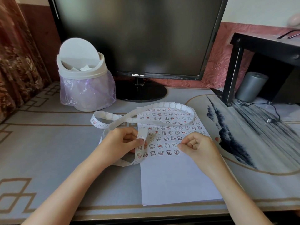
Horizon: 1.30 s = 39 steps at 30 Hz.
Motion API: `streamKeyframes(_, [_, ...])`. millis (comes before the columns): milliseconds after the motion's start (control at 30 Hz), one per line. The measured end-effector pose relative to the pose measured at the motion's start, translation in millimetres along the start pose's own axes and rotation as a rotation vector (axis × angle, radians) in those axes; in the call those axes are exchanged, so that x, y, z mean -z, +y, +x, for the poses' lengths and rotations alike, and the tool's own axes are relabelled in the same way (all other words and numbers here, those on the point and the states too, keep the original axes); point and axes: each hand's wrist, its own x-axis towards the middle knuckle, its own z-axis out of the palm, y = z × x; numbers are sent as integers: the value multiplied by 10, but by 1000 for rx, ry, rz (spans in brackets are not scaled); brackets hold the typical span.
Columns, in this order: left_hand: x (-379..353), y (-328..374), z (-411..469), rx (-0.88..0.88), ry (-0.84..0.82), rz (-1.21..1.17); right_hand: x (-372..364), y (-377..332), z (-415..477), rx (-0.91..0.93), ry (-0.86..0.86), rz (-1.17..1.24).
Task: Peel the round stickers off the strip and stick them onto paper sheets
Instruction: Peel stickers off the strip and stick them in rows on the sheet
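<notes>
Left hand [123,142] grip: thumb and curled fingers closed round the strip [162,105] at its near end, just left of the paper sheet [175,179]

Right hand [196,145] grip: fingers curled in, thumb and forefinger tips pinched together and down on the sheet at the right end of a part-filled row; seems to hold one sticker [179,144], too small to be sure

Strip runs from the left hand in a long loose loop, far over the top of the sheet and back, twisted once, partly lying on the counter [65,151]; far stretch shows blank round patches, near stretch has printed stickers on it

Sheet lies flat at centre of the counter, far half covered in rows of stuck stickers [168,132], near half bare

Handling, judged: strip is thin backing paper, very light, floppy, twists and curls easily, so hold it close to the sticker being lifted and bend it there to raise an edge. Stickers are tiny, limp and tacky, likely to fold or cling to skin; take by the rim with fingertips only. Sheet is light and may slide when pressed

Bin [84,82] far left, monitor [138,38] behind
</notes>
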Motion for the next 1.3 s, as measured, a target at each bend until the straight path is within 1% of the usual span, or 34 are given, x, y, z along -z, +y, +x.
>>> streamKeyframes(100, [0,-12,12,-2,0,3,15,-14,-24,-17,-46,74])
streamKeyframes(267, [5,-4,11,8,-9,-28,34,-6,-42,13,-97,-2])
streamKeyframes(400, [16,34,-8,16,-20,-66,73,-11,-12,-6,-144,21])
streamKeyframes(467, [20,64,-22,10,-12,-120,84,-60,-4,0,-133,42])
streamKeyframes(633, [63,208,-28,43,61,-315,9,-373,-9,177,-127,205])
streamKeyframes(733, [86,337,-23,33,72,-326,-74,-530,2,289,-118,245])
streamKeyframes(800, [79,388,13,1,105,-320,-129,-592,35,325,-105,293])
streamKeyframes(967, [-116,370,160,-34,160,-315,-238,-614,195,279,-109,413])
streamKeyframes(1133, [-297,259,225,-63,199,-293,-251,-502,270,269,-81,388])
streamKeyframes(1300, [-299,207,209,-126,178,-312,-283,-460,289,259,-96,401])
